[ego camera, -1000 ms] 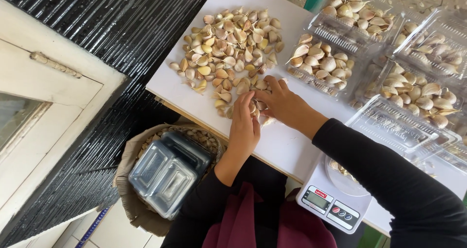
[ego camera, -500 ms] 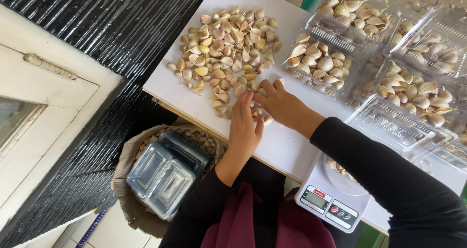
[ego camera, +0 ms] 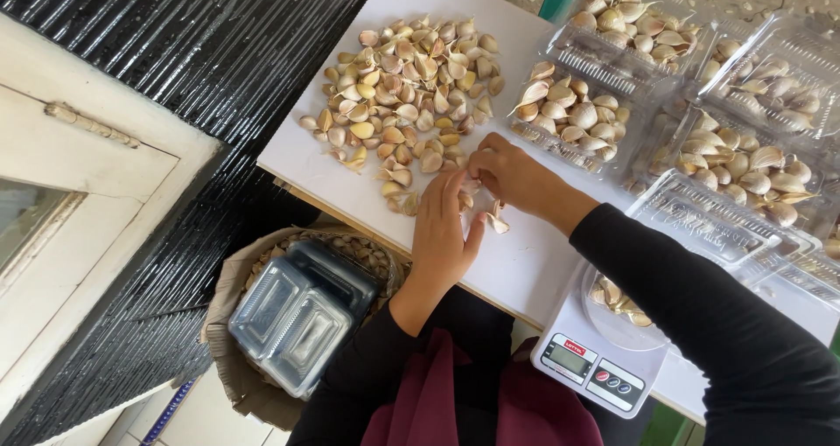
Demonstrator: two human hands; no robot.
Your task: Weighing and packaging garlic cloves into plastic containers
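The white tabletop (ego camera: 542,262) runs off the right edge. A pile of garlic cloves (ego camera: 407,105) lies on it — both hands meet at its near edge. Left hand (ego camera: 444,227) fingers lie loosely open over cloves; right hand (ego camera: 512,177) fingers curl, their grip hidden.

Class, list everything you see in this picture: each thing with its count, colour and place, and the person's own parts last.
Loose garlic cloves: one large pile, cream and tan, on the white table.
Clear plastic trays of cloves: at least four, right of the pile.
Empty clear tray: one, near the scale.
Digital scale: one, white, at the table's near edge, with a few cloves on its pan.
Stacked clear containers: a few, in a woven basket below the table.
Left hand: black sleeve, fingers at the pile's near edge.
Right hand: black sleeve, touching cloves beside the left.
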